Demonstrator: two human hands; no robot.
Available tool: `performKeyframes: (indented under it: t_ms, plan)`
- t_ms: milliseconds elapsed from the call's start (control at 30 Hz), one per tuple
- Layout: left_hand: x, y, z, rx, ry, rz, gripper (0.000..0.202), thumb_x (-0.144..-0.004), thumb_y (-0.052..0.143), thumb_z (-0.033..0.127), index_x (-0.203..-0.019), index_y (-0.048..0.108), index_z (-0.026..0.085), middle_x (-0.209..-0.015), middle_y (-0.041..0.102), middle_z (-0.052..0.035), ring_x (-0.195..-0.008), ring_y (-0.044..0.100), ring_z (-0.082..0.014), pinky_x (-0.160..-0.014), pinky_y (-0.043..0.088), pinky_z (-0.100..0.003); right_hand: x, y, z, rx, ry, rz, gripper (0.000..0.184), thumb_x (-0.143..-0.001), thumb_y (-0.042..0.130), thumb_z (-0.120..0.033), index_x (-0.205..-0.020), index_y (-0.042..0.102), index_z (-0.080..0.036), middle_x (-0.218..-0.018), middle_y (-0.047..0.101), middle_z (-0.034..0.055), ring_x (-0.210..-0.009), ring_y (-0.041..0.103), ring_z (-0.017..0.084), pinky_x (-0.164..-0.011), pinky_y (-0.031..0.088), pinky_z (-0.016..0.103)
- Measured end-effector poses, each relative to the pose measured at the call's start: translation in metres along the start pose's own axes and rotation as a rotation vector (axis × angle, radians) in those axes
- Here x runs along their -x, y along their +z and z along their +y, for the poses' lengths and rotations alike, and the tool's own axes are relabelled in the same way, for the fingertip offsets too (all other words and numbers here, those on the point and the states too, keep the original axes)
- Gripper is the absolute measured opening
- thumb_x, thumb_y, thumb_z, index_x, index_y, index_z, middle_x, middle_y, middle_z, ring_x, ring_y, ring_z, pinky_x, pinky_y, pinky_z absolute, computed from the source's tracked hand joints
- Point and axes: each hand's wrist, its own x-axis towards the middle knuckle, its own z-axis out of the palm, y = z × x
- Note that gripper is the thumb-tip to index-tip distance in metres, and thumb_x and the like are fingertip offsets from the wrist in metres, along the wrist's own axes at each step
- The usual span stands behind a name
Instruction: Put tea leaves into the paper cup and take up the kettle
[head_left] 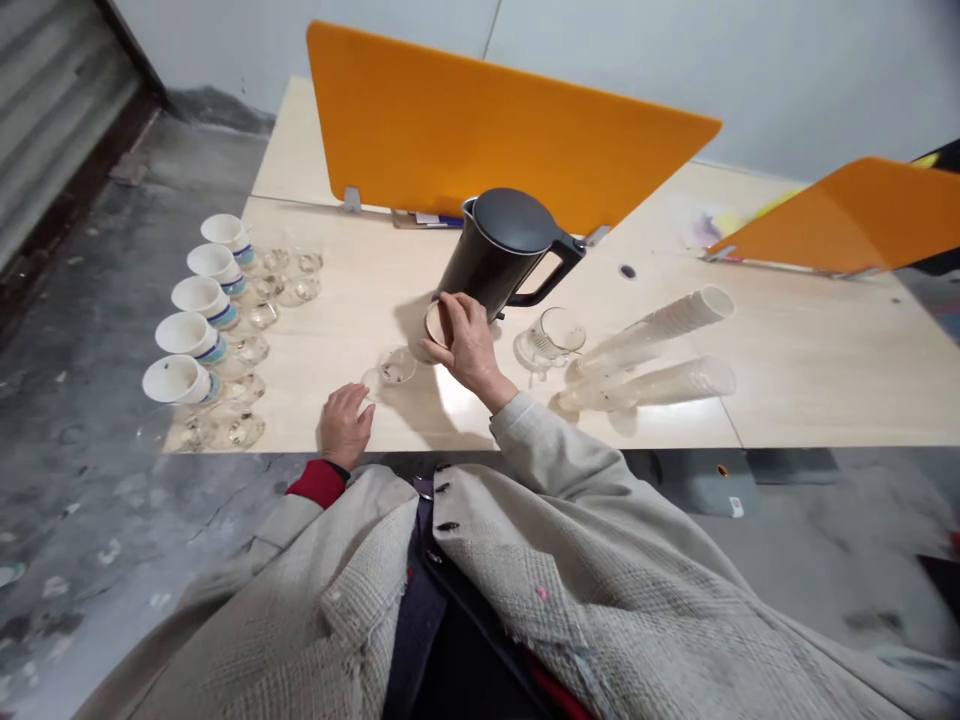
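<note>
From the head camera, the right hand is wrapped around a small paper cup, fingers closed on its rim and side, with the cup tipped so its mouth faces nine o'clock and sitting just in front of a black kettle. The left hand lies flat on the pale wooden table near its front edge, fingers loosely together and gripping nothing, just at seven o'clock of a small clear glass cup (something dark shows at its bottom). At three o'clock of the kettle stands a glass mug with a handle, and beyond it two long stacks of cups lie on their sides, one white and one clear plastic. At nine o'clock a row of white ceramic cups with blue bands runs along the table's left edge, tipped on their sides, with small clear glasses beside them. An orange divider, smooth and rounded at the corners, closes off twelve o'clock behind the kettle. The table between the hands and the ceramic row is bare, matte and lightly grained.
</note>
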Motion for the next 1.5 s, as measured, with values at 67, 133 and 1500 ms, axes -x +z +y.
performKeyframes:
  t_ms: [67,133,1500]
  plan:
    - [-0.001,0.001,0.001,-0.053,-0.04,-0.025,0.033,-0.102,0.058,0.036,-0.125,0.074,0.019,-0.139,0.075,-0.0154,-0.133,0.064,-0.0336,-0.114,0.052,-0.054,-0.027,0.013,-0.003,-0.003,0.001,-0.006,0.076,-0.096,0.075,-0.047,-0.16,0.046,-0.018,-0.15,0.052,0.0204,-0.141,0.05,0.039,-0.125,0.042,0.061]
    - [-0.001,0.003,0.006,-0.101,-0.059,-0.056,0.033,-0.101,0.06,0.035,-0.126,0.074,0.02,-0.144,0.072,-0.0147,-0.134,0.063,-0.0342,-0.113,0.052,-0.053,-0.05,0.027,-0.003,-0.009,0.006,-0.03,0.075,-0.096,0.076,-0.043,-0.159,0.046,-0.016,-0.151,0.051,0.0207,-0.142,0.049,0.039,-0.126,0.04,0.059]
    - [-0.01,-0.002,0.027,-0.208,-0.059,-0.234,0.055,-0.106,0.051,0.044,-0.158,0.059,0.026,-0.166,0.056,-0.0138,-0.148,0.051,-0.0392,-0.116,0.045,-0.057,0.051,0.069,-0.025,-0.322,0.399,-0.376,0.057,-0.093,0.081,-0.033,-0.143,0.061,-0.016,-0.118,0.078,0.012,-0.092,0.075,0.023,-0.09,0.061,0.038]
